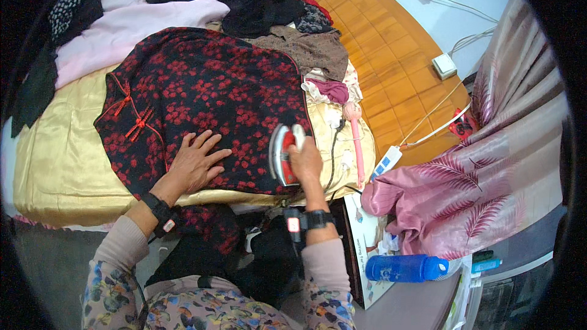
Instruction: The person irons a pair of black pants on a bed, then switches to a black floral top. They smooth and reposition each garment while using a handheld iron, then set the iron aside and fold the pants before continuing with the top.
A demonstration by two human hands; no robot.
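Note:
A black garment (214,91) with red flowers, red piping and knotted red fastenings lies spread over a shiny gold cover (58,146). My left hand (194,162) rests flat on its near part, fingers spread. In my right hand (306,162) is a red and white iron (284,154), gripped by its handle. The iron sits on the garment near its right edge, slightly blurred. A dark cord (334,153) runs beside my right hand. Part of the same patterned cloth hangs over the near edge.
Pink cloth (140,24), black clothes (257,12) and a brown garment (306,49) are heaped at the back. To the right lie a pink stick-like massager (354,140), a white power strip (386,162) and a wooden headboard (397,67). A blue bottle (400,267) and pink curtain (440,201) are at near right.

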